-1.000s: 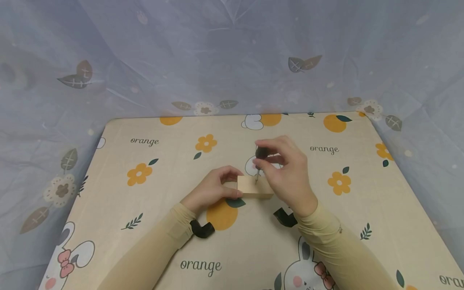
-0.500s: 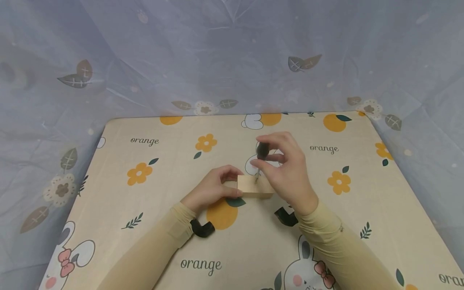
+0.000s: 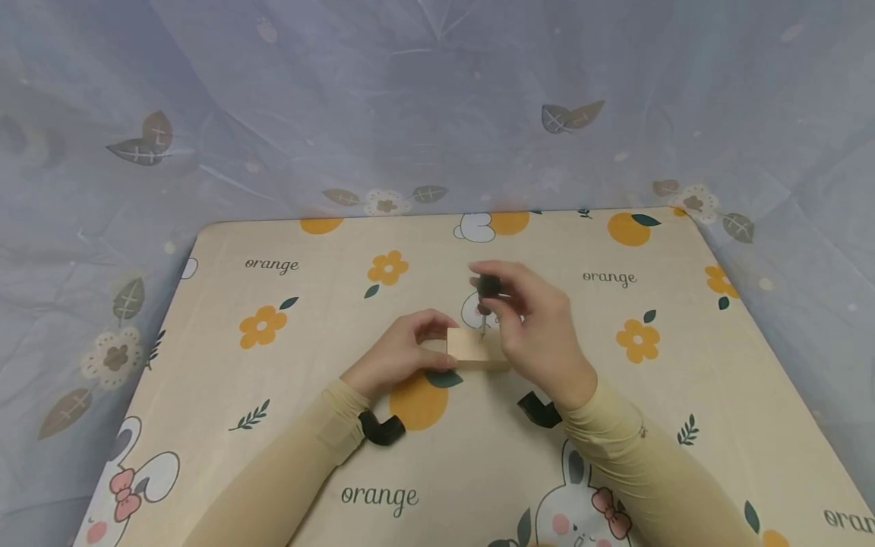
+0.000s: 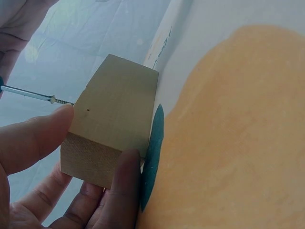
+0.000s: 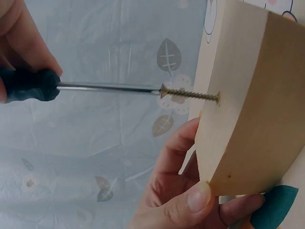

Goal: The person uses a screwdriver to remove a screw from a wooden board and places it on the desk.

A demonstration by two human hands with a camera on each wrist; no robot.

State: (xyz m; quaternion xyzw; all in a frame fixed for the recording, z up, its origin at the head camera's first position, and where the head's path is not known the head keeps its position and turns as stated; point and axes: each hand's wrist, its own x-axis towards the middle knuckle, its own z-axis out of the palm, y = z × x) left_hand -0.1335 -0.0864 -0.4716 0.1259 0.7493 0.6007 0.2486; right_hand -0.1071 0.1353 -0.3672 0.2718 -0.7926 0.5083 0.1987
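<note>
A pale wooden block (image 3: 468,346) lies on the printed tablecloth, its left end gripped by my left hand (image 3: 408,353) between thumb and fingers. From the block's top face a brass-coloured screw (image 5: 190,94) stands up, most of its threaded length showing above the wood. The tip of a screwdriver (image 5: 109,88) sits in the screw's head, roughly in line with it. My right hand (image 3: 540,327) holds the screwdriver's dark handle (image 3: 488,286) between thumb and fingers, above the block. A small dark hole or mark shows on the block's side in the left wrist view.
Black curved pieces sit at the wrists, one by the left sleeve (image 3: 381,429) and one by the right wrist (image 3: 540,410). The tablecloth (image 3: 307,425) bears oranges, flowers and rabbits. A pale blue-grey curtain (image 3: 437,91) hangs behind and around the table.
My right hand's fingers have shifted round the screwdriver handle, which has tipped from leaning right to nearly upright. The left hand and the block have stayed in place.
</note>
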